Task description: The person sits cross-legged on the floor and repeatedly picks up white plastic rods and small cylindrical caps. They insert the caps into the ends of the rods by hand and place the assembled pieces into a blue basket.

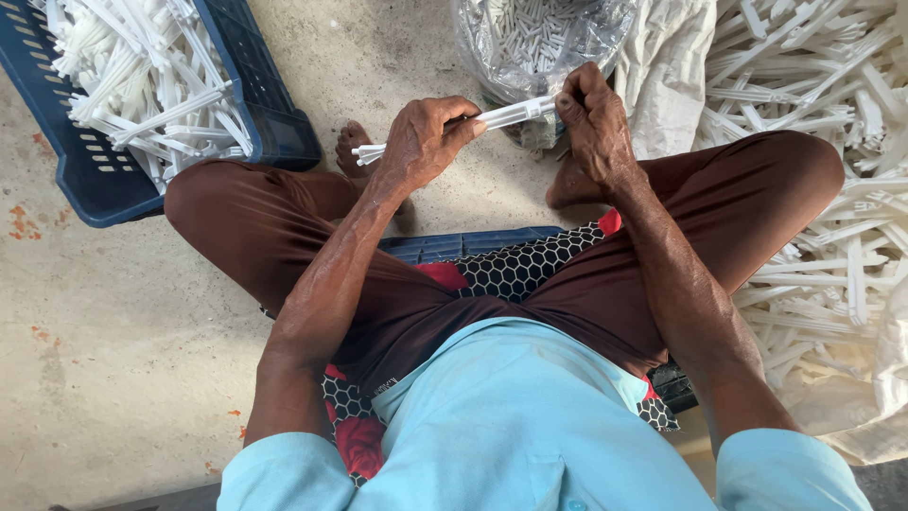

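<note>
L grip [423, 142] & R grip [591, 118] both clenched, forearms converging

A small workshop: bare concrete floor [123, 312], crate [274, 114] and heaps of white plastic parts [823, 76].

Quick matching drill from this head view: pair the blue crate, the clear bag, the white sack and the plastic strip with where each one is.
Things:
1. blue crate
2. clear bag
3. white sack
4. white plastic strip

Places:
A. held between left hand and right hand
B. upper left, on the floor
C. right side, under loose white pieces
D. top centre, beyond the feet

Pairs: 1-B, 2-D, 3-C, 4-A
</note>
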